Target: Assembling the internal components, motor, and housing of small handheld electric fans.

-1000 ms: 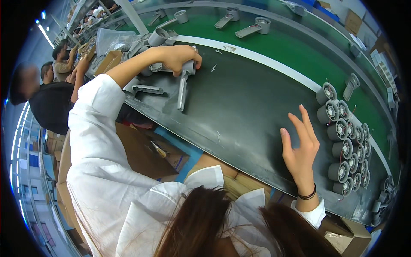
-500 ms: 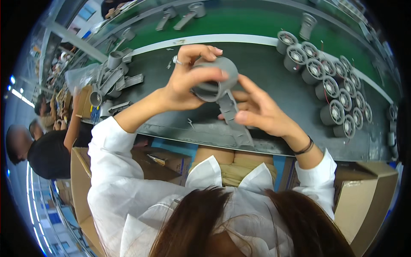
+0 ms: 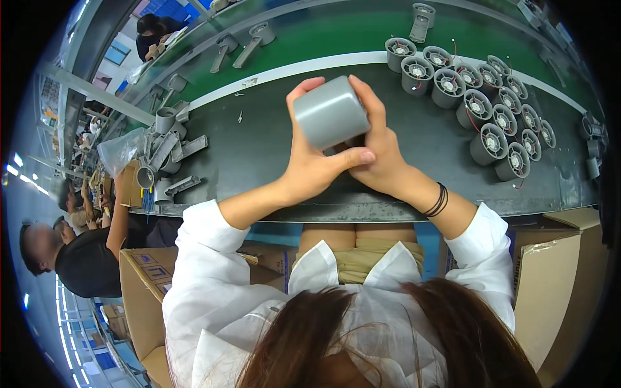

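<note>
A grey plastic housing (image 3: 331,113) with a smooth round barrel is up over the dark worktop, held in both hands. My left hand (image 3: 306,164) grips the barrel's left side, its thumb reaching across underneath toward the right. My right hand (image 3: 381,155) wraps the right side and lower part, fingers up along the barrel's rim. The housing's handle is hidden behind my hands. To the right stand several grey round housings with fans inside (image 3: 488,143), some with thin red wires. At the left lies a pile of grey housings with handles (image 3: 169,145).
A green conveyor belt (image 3: 323,42) runs behind the worktop (image 3: 252,149), carrying several handled housings (image 3: 261,33). Small scraps (image 3: 240,117) lie on the worktop. Cardboard boxes (image 3: 145,275) flank my lap. A clear plastic bag (image 3: 121,152) and a person in black (image 3: 90,265) are at the left.
Both hands have turned the housing, so its smooth barrel wall now shows and its handle is out of sight. My right hand has moved up from beside the handle onto the barrel.
</note>
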Action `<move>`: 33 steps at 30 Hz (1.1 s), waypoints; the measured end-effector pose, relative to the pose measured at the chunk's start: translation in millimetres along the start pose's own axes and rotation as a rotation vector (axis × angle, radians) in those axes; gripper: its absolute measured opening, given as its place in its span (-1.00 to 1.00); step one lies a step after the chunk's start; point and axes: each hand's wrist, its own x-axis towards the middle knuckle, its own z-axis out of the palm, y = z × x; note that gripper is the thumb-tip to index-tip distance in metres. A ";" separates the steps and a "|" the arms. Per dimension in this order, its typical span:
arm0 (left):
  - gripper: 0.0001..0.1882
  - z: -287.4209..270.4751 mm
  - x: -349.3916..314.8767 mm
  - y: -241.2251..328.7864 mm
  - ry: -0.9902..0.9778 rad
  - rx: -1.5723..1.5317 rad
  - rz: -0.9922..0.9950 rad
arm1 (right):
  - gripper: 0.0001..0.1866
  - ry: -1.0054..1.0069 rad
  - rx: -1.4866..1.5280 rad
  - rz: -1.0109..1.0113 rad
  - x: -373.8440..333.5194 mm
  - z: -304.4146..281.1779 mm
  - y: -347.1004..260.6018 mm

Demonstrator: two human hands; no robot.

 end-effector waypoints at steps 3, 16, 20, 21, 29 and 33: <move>-0.14 -4.9 4.8 -2.9 0.057 0.338 0.356 | -0.01 -0.055 0.035 -0.071 3.8 -0.8 5.0; -0.31 -55.5 7.6 -14.4 -0.037 0.833 0.417 | -0.54 0.100 -1.087 -0.035 35.5 -61.1 46.6; -0.30 -52.1 14.0 -11.3 -0.159 0.818 0.267 | -0.49 -0.071 -1.279 0.093 29.0 -73.7 69.5; -0.31 -51.4 16.4 -11.6 -0.204 0.860 0.170 | -0.48 -0.126 -1.309 0.091 31.4 -75.2 68.6; -0.22 -50.2 20.7 -13.6 -0.490 0.969 -0.051 | -0.47 -0.149 -0.666 0.329 36.3 -59.5 10.0; -0.34 -51.9 28.0 -18.5 -0.615 0.925 0.004 | -0.53 -0.064 -0.717 0.179 33.2 -61.3 13.4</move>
